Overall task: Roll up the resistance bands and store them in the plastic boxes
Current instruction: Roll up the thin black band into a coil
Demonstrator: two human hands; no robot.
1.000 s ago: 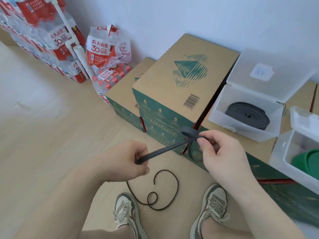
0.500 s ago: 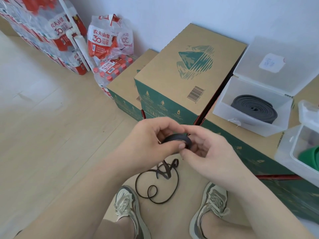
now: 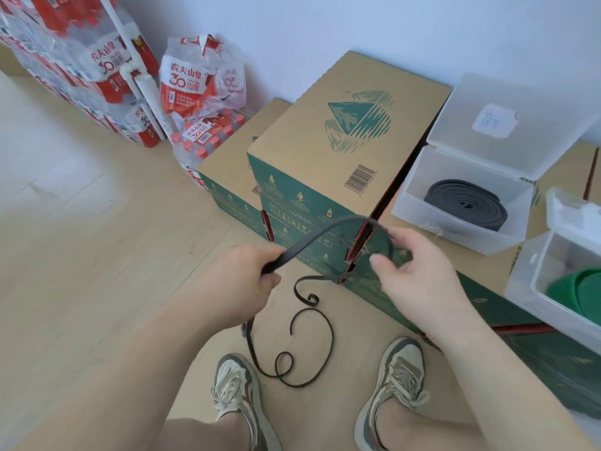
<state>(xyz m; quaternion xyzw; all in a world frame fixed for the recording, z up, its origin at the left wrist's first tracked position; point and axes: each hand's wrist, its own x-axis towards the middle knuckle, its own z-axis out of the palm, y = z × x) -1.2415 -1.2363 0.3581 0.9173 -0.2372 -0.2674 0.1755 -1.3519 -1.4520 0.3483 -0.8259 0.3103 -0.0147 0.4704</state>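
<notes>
The thin black resistance band [image 3: 328,230] arches in the air between the person's two hands, in front of the stacked cardboard cartons [image 3: 341,148], while its long free tail [image 3: 312,340] drops from the left hand and lies on the wooden floor [image 3: 81,255] in loose curls between the two sneakers [image 3: 240,395]. The left hand [image 3: 240,281] is clenched around the strap, which passes through the fist; the right hand [image 3: 413,271] pinches the other end between thumb and fingers, where a small start of a coil may sit, though the fingers hide too much to be sure. The band looks light, limp and springy: it holds no shape of its own, curls where it lies, and will likely unwind if the pinch eases. The rubbery surface should grip skin well, so a firm pinch at the coil's centre with one hand, and the other feeding the strap under slight tension, seems the sensible hold. To the right, on a lower carton, an open clear plastic box [image 3: 422,206] already holds a rolled dark grey band [image 3: 468,203], and a second plastic box [image 3: 533,281] at the frame edge holds a green one [image 3: 579,294]. Packs of bottled water [image 3: 195,92] stand by the wall.
</notes>
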